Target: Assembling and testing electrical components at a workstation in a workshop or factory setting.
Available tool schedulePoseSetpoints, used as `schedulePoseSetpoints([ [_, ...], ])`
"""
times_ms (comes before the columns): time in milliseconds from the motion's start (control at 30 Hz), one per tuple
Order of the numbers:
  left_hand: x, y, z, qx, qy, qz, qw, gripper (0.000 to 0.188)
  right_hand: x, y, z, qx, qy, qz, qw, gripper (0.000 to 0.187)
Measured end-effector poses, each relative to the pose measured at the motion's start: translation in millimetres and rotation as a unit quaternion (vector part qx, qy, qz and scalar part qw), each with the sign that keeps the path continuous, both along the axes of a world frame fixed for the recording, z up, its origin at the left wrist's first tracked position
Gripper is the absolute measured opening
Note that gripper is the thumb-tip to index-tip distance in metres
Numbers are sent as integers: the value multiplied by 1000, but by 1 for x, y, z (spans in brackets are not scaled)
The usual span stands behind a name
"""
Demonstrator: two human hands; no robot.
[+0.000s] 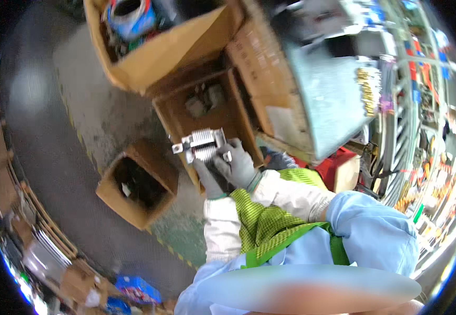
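Observation:
Both hands, in grey gloves with white sleeve covers above them, hold one silver metal part with ribbed fins point(204, 140) and small end tabs. My left hand point(209, 178) is closed on its lower left side. My right hand point(240, 166) wraps round its right end, with the fingers bent over the edge. The part is held above an open cardboard box point(175, 123), inside which a few greyish parts point(205, 100) lie, blurred and in shadow. The undersides of the part and some fingertips are hidden.
A smaller open carton point(146, 210) stands on the floor to the left with dark contents. Beyond is a larger carton point(170, 58) holding a blue roll-like item point(128, 23). At the right are a pale blue worktop point(333, 100), a red object point(338, 165) and crowded racks point(417, 105).

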State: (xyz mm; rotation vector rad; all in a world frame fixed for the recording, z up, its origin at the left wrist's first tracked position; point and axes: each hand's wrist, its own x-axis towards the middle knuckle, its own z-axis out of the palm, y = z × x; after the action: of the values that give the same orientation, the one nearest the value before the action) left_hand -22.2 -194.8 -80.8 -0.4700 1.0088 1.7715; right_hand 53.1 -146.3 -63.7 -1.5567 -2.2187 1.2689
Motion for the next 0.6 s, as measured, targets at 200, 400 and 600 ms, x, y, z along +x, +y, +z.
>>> schedulePoseSetpoints([
  [200,7,24,94,66,160,-94,980,54,21,31,165,96,38,-28,994,35],
  [400,69,118,182,223,-39,-250,941,70,91,82,291,221,-82,22,972,45],
  [600,118,183,195,232,-234,-373,867,61,172,130,278,242,-48,27,969,67],
])
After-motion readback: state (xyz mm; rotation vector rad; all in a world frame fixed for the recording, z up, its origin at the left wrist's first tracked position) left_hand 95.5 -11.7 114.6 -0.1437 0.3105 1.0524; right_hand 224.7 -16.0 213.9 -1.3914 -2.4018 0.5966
